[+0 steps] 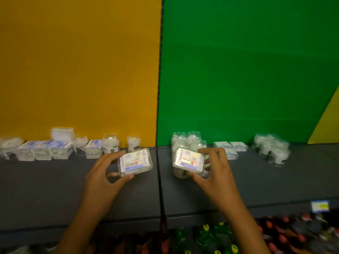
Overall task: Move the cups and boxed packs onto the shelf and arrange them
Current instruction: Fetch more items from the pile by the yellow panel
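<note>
The fingers (117,156) of the left hand (102,177) curl round a clear boxed pack (136,162), thumb under its near edge and fingertips along its left side, holding it just left of the frame's centre with its printed label facing up. The fingers (213,153) of the right hand (217,177) grip a second boxed pack (189,160) in the same way, thumb at the near edge and fingertips over the far right corner; its label is washed out by glare. Both packs are held above the dark grey shelf (55,184), tilted slightly, well apart from each other on either side of the dark seam that runs down the shelf.

Behind the right pack stands a cluster of clear cups (185,141), one of them partly hidden under the pack. Further right along the back of the shelf lie a few flat packs (230,146), and past them a blurred heap of wrapped cups (271,149).

In the middle left of the frame, against the back wall, a row of boxed packs (44,150) stands side by side, with one more pack (94,149) and two cups (111,143) near it; the bundles at the far left are too blurred to tell.

The wall behind is yellow (78,61) on the left and green (247,61) on the right. Along the bottom edge, green and red bottles (207,233) show below the shelf, and a price tag (320,206) sits on its front lip at the lower right.
</note>
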Available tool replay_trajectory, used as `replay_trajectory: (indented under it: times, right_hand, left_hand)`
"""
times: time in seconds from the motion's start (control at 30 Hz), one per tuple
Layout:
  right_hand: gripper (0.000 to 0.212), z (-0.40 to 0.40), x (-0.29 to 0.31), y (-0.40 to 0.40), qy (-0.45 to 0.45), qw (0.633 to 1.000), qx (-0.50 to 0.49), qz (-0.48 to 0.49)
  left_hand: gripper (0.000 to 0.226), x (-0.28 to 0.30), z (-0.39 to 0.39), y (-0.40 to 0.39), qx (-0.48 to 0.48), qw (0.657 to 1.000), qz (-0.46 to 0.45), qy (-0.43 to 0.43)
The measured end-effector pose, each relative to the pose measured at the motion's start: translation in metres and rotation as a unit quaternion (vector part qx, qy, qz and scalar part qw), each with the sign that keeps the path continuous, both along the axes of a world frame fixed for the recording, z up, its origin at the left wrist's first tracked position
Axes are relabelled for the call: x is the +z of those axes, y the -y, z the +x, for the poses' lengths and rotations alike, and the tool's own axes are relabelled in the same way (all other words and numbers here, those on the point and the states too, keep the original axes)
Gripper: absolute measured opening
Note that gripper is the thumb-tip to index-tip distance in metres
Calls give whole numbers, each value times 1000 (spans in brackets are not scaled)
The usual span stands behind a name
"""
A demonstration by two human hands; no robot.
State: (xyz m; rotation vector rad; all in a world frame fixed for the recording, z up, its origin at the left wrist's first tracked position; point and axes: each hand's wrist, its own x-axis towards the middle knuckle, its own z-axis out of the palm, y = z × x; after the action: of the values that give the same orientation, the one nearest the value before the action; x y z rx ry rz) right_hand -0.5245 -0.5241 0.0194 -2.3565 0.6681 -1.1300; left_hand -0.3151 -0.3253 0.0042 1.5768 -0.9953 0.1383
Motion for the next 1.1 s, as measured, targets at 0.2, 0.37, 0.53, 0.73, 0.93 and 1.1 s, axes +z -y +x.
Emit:
replay_trajectory:
  times: [0.2,0.37,0.53,0.73,0.93,1.1]
  right_hand:
    - [55,-103,-14,25,-34,998,-48,-2]
    - [55,-165,-13,44,-43,996,-74,-19]
    - [57,-196,-7,72,-31,994,-99,-25]
    - [57,-202,-16,115,-36,991,-123,-25]
    - [56,-187,-16,177,-71,990,-123,-13]
    - [55,-172,-16,227,-84,988,-126,-14]
  left_hand:
    - [61,-15,-92,39,-53,999,12,-6]
    - [60,-15,-143,74,-80,996,25,-9]
    - [61,-5,-170,112,-114,993,21,13]
    - [60,-6,-180,169,-140,990,15,17]
    - [62,1,-173,234,-161,987,13,18]
    - [62,-3,-163,286,-166,986,14,25]
